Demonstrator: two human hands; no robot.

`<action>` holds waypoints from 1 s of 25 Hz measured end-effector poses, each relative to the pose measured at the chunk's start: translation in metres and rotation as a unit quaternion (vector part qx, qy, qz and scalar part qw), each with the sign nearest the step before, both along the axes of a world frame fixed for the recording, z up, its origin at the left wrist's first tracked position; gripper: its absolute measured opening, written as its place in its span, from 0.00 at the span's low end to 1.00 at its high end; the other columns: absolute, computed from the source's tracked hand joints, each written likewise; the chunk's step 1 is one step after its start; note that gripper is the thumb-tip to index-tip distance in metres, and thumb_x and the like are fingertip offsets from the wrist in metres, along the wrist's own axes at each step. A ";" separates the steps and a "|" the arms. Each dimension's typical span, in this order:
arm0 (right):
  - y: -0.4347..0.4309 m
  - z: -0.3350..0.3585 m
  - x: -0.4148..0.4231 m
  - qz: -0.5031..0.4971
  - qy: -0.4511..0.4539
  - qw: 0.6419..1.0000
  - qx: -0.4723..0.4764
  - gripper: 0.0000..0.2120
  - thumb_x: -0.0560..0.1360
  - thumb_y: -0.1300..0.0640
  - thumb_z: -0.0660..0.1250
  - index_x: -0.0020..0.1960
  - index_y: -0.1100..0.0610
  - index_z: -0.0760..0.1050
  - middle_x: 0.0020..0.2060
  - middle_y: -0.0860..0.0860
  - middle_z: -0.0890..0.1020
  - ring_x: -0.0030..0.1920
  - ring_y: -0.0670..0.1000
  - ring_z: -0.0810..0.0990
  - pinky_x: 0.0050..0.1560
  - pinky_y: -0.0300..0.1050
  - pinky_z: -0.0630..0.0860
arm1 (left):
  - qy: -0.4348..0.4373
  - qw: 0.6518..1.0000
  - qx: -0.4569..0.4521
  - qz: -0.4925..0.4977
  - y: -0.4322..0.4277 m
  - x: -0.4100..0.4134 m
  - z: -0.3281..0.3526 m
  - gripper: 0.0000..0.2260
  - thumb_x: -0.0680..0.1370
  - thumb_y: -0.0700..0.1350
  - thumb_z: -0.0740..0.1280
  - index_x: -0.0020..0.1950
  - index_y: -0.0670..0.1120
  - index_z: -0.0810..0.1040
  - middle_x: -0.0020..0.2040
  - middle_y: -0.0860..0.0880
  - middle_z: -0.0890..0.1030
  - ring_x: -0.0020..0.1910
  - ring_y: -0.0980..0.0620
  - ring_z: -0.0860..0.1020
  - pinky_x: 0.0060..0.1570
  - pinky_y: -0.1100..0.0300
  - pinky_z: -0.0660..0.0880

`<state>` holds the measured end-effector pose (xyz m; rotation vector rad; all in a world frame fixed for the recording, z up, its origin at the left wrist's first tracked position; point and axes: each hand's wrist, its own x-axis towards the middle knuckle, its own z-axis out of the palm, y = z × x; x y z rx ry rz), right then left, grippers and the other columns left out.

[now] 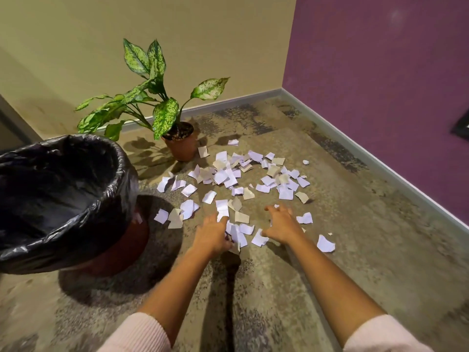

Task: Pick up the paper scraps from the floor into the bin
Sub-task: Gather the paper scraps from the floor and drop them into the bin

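Several white and beige paper scraps (236, 177) lie scattered on the mottled carpet, from the plant pot toward me. A bin (63, 199) lined with a black bag stands at the left, its mouth wide. My left hand (213, 233) rests on the near scraps (239, 231), fingers curled over a few of them. My right hand (281, 223) hovers palm down just right of that same cluster, fingers spread, with nothing in it.
A potted plant (177, 138) with speckled green leaves stands by the beige wall, beside the far scraps. A purple wall (380, 85) with a grey baseboard runs along the right. Bare carpet lies between me and the scraps.
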<state>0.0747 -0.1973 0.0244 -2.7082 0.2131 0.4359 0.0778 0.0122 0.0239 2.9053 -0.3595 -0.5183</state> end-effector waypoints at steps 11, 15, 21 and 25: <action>-0.062 -0.034 -0.026 -0.073 -0.104 0.983 -0.136 0.33 0.70 0.54 0.69 0.71 0.49 0.60 0.67 0.56 0.65 0.66 0.58 0.63 0.61 0.53 0.68 | -0.017 0.995 -0.042 -0.083 -0.074 0.012 -0.035 0.36 0.73 0.55 0.70 0.77 0.50 0.57 0.76 0.42 0.59 0.74 0.40 0.60 0.69 0.41 0.64; -0.094 -0.040 -0.033 -0.232 0.032 0.965 -0.115 0.48 0.62 0.42 0.78 0.73 0.47 0.54 0.71 0.58 0.59 0.70 0.60 0.59 0.62 0.58 0.69 | -0.037 0.990 -0.083 -0.103 -0.110 0.022 -0.043 0.40 0.72 0.54 0.73 0.78 0.48 0.56 0.76 0.41 0.58 0.74 0.40 0.61 0.68 0.43 0.67; -0.104 -0.054 -0.020 -0.269 0.079 0.959 -0.030 0.45 0.64 0.50 0.79 0.74 0.50 0.57 0.71 0.61 0.60 0.71 0.63 0.57 0.66 0.56 0.66 | 0.005 0.990 -0.107 -0.094 -0.139 0.048 -0.053 0.52 0.65 0.51 0.80 0.79 0.48 0.50 0.78 0.41 0.53 0.75 0.39 0.60 0.66 0.44 0.71; -0.097 -0.055 0.003 -0.202 0.099 0.974 0.007 0.54 0.61 0.45 0.80 0.76 0.45 0.50 0.73 0.61 0.54 0.72 0.65 0.54 0.70 0.58 0.60 | 0.029 0.987 -0.098 -0.125 -0.143 0.062 -0.057 0.55 0.63 0.51 0.81 0.80 0.52 0.47 0.76 0.42 0.55 0.73 0.38 0.62 0.66 0.43 0.70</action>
